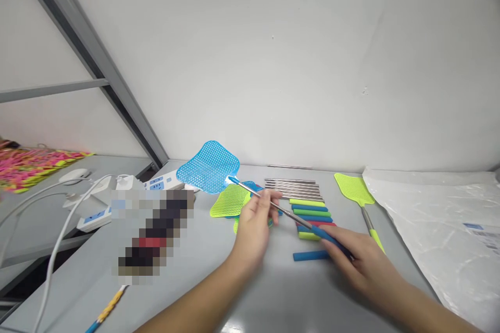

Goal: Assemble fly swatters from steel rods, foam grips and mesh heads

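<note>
Held above the counter (195, 255), the blue swatter (213, 166) looks fully joined, left hand (255, 216) pinching its rod (287, 212), right hand (357, 257) wrapped around its handle (326, 238); one yellow-green swatter (355, 190) also seems finished, leaving loose sticks (291, 188), coloured tubes (312, 212) and piled mesh heads (230, 200).

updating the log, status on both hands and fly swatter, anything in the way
Left hand on steel shaft, right hand on blue handle. Blue fly swatter held above table. Lime-green swatter head below it; nothing seen blocking.
</note>
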`<state>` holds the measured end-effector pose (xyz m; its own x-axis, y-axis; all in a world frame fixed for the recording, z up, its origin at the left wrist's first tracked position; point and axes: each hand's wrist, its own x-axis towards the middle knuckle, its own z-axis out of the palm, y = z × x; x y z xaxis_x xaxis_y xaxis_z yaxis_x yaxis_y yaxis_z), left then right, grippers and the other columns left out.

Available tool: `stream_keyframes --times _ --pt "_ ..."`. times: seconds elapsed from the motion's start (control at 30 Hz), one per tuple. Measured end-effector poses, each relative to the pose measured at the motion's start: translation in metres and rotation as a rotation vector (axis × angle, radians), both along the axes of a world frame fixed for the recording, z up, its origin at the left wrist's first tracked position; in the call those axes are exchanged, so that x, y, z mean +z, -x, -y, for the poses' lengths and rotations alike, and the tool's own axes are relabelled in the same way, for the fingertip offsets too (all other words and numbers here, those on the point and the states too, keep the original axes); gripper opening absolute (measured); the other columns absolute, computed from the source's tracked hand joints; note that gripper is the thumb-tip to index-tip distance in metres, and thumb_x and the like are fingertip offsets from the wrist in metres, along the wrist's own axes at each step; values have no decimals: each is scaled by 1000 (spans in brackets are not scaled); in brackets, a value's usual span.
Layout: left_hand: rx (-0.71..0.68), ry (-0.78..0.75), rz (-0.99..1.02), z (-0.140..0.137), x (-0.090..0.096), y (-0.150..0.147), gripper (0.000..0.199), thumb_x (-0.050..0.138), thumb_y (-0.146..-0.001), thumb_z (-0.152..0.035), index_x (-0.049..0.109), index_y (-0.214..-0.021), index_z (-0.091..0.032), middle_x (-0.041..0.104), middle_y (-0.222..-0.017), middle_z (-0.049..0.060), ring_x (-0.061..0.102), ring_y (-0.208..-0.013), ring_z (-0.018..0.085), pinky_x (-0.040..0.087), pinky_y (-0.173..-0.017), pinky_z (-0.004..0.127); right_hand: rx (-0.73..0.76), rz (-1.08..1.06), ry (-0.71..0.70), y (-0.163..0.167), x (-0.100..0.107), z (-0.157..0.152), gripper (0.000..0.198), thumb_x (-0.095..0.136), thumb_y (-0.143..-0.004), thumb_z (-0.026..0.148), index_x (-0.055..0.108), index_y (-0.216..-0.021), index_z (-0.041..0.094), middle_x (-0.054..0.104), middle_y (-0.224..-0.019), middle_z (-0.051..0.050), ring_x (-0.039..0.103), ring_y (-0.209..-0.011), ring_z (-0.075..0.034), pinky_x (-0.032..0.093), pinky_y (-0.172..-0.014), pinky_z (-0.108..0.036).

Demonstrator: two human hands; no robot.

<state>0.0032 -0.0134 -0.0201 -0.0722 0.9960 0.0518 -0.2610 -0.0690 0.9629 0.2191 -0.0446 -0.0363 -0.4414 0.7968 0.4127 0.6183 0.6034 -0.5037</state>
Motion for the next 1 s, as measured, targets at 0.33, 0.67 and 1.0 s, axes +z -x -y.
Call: stream_keyframes --times 0.33,0.67,1.0 --pt "36 -39 -47 10 -2 -7 45 43 -92 -50 70 -79 -17 47 -58 0 45 -63 14 35 -71 29 54 42 -138 -6 6 -6 29 44 -94 20 58 -120 21 68 -84 -5 65 -74 -16 51 -63 -25" --pt "135 -34 43 3 4 2 41 45 -91 -51 67 -79 -17 44 -54 -2 42 -59 12 36 -64 27 2 25 -178 -11 6 -10 23 47 -93 20 59 -112 19 62 -76 -4 59 -67 -16 46 -53 -24" --pt "-87 -10 -137 12 -8 -12 37 50 -89 -49 68 -91 -17 52 -69 -1 44 -55 8 36 -56 23 -5 -1 -112 -9 3 -16 20 46 -95 22 59 -110 20 55 -71 -2 53 -61 -14 40 -49 -23"
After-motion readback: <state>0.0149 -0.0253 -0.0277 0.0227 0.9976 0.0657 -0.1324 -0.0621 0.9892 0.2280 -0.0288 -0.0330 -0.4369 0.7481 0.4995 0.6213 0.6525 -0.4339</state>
